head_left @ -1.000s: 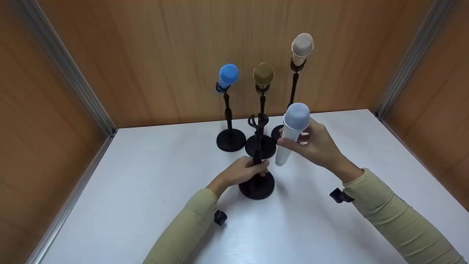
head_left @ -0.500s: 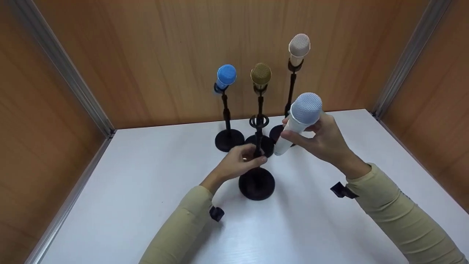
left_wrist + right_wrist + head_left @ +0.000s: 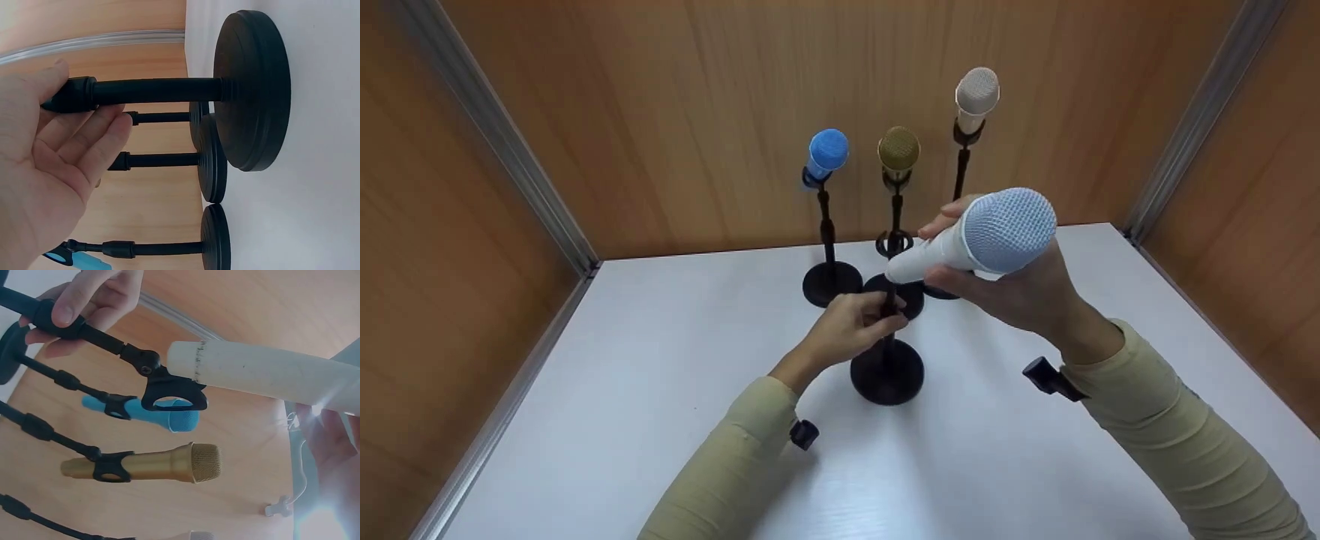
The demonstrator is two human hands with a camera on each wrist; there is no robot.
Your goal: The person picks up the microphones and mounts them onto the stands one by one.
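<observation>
My right hand (image 3: pixel 1031 292) grips a white microphone (image 3: pixel 1005 229) with its mesh head tilted up to the right. The microphone's tail end is by the black clip (image 3: pixel 159 382) of the front microphone stand (image 3: pixel 887 375); in the right wrist view the two overlap, and I cannot tell whether they touch. Around that stand's pole, at the collar, curl the thumb and fingers of my left hand (image 3: pixel 844 330). The stand is upright, its round base (image 3: pixel 250 90) on the white table. Nothing sits in its clip.
Behind, several black stands hold a blue microphone (image 3: pixel 829 150), a gold microphone (image 3: pixel 898 150) and a pale microphone (image 3: pixel 978 91), the last one highest. Their bases stand close together near the wooden back wall (image 3: pixel 697 150). Wooden panels rise at both sides of the white table (image 3: pixel 660 375).
The white microphone has risen, tipped toward horizontal, and its tail has swung left over the stand's clip. My left hand has slid up the pole. The clip has turned.
</observation>
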